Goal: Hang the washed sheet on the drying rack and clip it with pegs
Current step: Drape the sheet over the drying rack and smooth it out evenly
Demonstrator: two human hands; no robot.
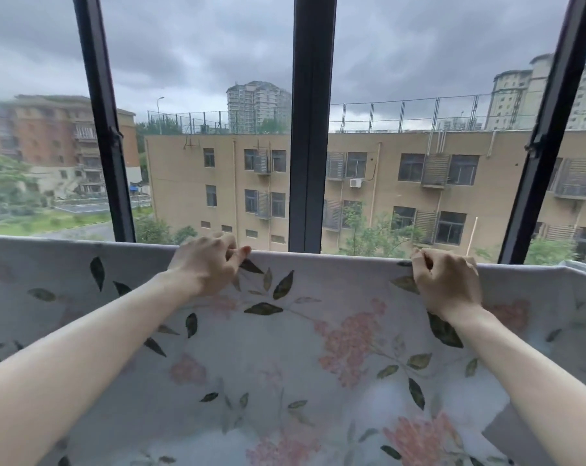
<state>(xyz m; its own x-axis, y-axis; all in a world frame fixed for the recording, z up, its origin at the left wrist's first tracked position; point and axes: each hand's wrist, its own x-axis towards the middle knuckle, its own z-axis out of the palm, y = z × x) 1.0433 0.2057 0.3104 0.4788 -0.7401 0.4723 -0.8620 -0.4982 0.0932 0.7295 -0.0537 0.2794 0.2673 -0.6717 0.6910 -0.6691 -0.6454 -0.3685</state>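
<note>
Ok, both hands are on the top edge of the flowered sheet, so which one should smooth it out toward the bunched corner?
Probably the right hand. It grips the sheet nearest the bunched right corner; the left hand grips near the middle and could hold it steady.

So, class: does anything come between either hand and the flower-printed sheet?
Nothing visible does. The left hand and the right hand both already pinch the top edge of the pale flower-printed sheet, in front of the dark-framed window.
</note>
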